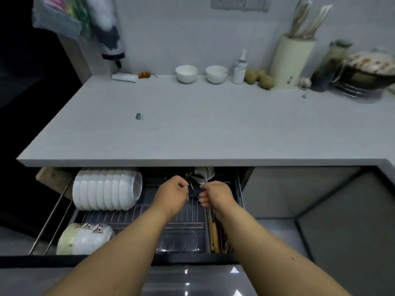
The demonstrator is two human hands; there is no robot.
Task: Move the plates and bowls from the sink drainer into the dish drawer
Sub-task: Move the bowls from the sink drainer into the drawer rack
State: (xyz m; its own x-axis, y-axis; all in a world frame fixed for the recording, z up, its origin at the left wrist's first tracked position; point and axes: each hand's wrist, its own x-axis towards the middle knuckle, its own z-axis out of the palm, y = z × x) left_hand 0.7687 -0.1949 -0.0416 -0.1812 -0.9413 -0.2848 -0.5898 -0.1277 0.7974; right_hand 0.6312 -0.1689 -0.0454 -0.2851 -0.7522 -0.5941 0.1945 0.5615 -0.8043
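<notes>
Head view: both our hands, left hand [173, 192] & right hand [214, 196], curled pinching wire utensils [197, 180] in the drawer [136, 260]; stacked bowls [106, 190] looked heavy, slick, breakable, so we'd grip rims w/ care.

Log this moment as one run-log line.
drawer: open | white bowls: racked on edge, rear left | left hand, right hand: both gripping wire utensil

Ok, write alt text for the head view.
Both hands, left and right, reach into an open dish drawer under a grey counter, fingers curled around something small; white bowls stand on edge at the drawer's left.
</notes>
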